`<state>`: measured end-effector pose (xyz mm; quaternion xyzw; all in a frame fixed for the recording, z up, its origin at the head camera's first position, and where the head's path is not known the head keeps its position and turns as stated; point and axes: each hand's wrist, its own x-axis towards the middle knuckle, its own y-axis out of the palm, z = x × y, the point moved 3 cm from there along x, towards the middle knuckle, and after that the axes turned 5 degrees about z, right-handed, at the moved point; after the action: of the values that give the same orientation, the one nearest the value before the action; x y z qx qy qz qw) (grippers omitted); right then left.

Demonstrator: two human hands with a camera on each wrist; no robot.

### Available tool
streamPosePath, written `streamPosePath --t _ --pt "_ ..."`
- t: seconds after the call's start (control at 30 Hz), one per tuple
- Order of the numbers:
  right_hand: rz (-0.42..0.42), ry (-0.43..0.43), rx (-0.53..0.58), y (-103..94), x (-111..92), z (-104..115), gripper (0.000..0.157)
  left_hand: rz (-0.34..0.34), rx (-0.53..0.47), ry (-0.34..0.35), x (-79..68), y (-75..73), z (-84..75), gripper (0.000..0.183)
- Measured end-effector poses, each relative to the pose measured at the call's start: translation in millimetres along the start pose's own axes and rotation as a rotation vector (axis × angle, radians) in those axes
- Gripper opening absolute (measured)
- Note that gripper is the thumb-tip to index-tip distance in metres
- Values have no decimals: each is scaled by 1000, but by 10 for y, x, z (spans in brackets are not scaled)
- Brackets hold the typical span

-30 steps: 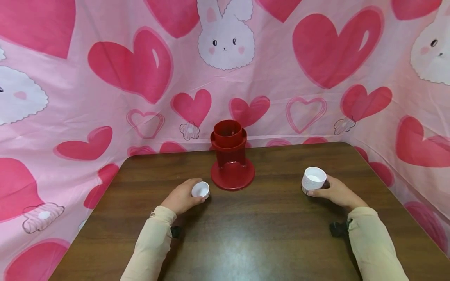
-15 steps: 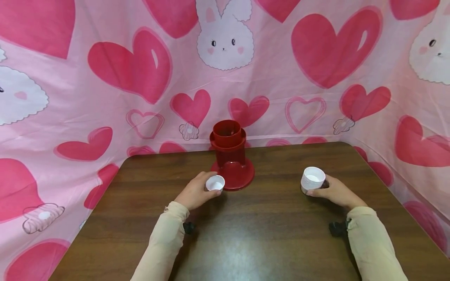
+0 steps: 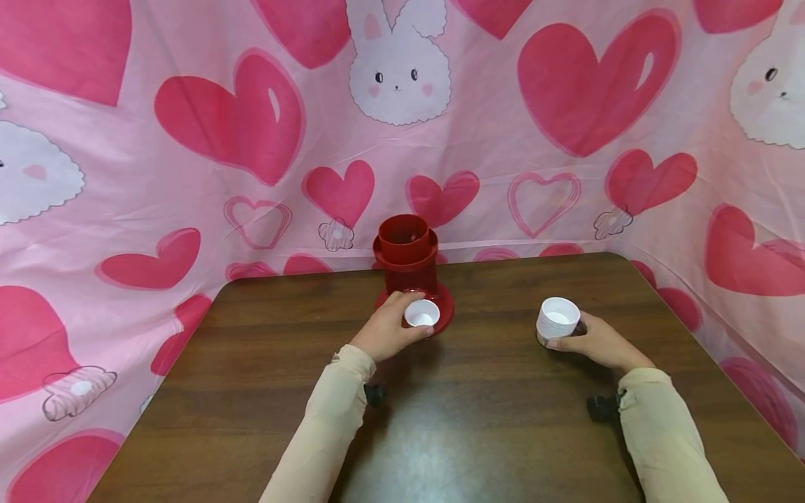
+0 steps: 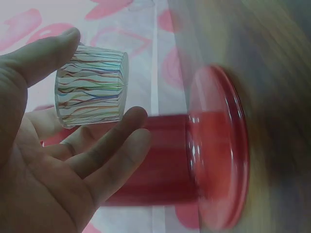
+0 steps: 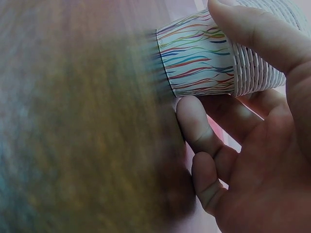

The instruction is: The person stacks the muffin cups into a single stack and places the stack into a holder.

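Between thumb and fingers my left hand [image 3: 391,327] pinches a single small paper baking cup [image 3: 422,314], held up over the front of a red round-based stand. Wavy coloured lines run along the side of this paper cup [image 4: 92,87] in the left wrist view. The red stand [image 3: 411,276] has a cylinder on top with an open mouth. Off to the right, my right hand [image 3: 600,342] grips a stack of the same paper cups [image 3: 557,321]. Several nested rims show on the stack [image 5: 199,58] in the right wrist view, its base at the tabletop.
The brown wooden table [image 3: 490,419] has its far edge close to a pink curtain [image 3: 484,126] printed with hearts and rabbits. More curtain hangs at both sides. A dark wrist camera [image 3: 602,409] sits under the right sleeve.
My left hand has carried its paper cup rightward and a little away from me, from left of the red stand to in front of it. The right hand and stack have stayed put.
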<state>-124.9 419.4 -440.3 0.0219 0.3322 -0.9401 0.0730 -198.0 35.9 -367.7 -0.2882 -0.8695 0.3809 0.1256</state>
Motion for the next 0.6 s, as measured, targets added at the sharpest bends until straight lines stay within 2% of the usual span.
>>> streamPosePath --t 0.3,0.6 --pt "3 -11 -4 4 -18 21 76 31 40 45 309 173 -297 72" --pt "-4 -4 -1 2 0 7 77 5 17 95 564 347 -632 74"
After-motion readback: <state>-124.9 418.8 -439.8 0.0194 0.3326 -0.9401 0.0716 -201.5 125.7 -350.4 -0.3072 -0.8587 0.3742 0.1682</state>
